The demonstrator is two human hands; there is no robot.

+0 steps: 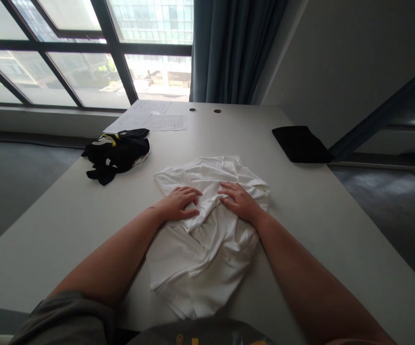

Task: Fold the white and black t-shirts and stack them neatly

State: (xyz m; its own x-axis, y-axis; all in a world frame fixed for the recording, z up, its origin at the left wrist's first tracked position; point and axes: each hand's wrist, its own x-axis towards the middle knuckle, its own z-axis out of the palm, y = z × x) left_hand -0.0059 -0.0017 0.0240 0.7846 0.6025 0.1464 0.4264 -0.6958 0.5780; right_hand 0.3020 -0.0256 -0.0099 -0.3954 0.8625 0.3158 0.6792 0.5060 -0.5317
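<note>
Two bare hands, left hand (pixel 180 203) and right hand (pixel 239 201), lie loosely open on a rumpled white garment (pixel 207 258) in the middle of the table (pixel 85 220), neither one gripping it. Honestly the bunched folds (pixel 207 218) between them look like the weak spot, since uneven pressing or dragging could crease them or skew the layers

Lg. window (pixel 88 74) far L, dk. grid frame, bldg. visible thru glass; bright daylight comes in there. Blue-gray curtain (pixel 232 52) hangs in folds just R of it, then shaded gray wall (pixel 337 62). Low pale wall (pixel 49 116) runs under window. Gray floor (pixel 17 177) both sides of white table (pixel 67 230), w/ 2 sm. round inserts (pixel 192 110) nr. far edge.
</note>
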